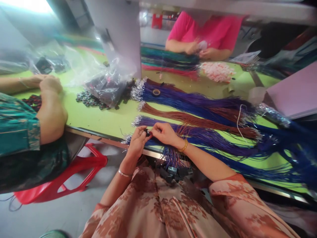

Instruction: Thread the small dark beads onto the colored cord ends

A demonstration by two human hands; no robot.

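Between the fingers of my left hand is a small black connector housing, held over the table's front edge. My right hand meets it from the right, thumb and fingertips pinched together; what they grip is too small to make out. Under and beyond my hands lie bundles of purple wires and brown wires, with silvery terminals at their left ends. In my lap hang wires that end in several black connectors.
Loose black connectors and a clear plastic bag lie left on the green table. A tape roll rests on blue wires. A co-worker's arm is at left, beside a red stool. Another person in pink works opposite.
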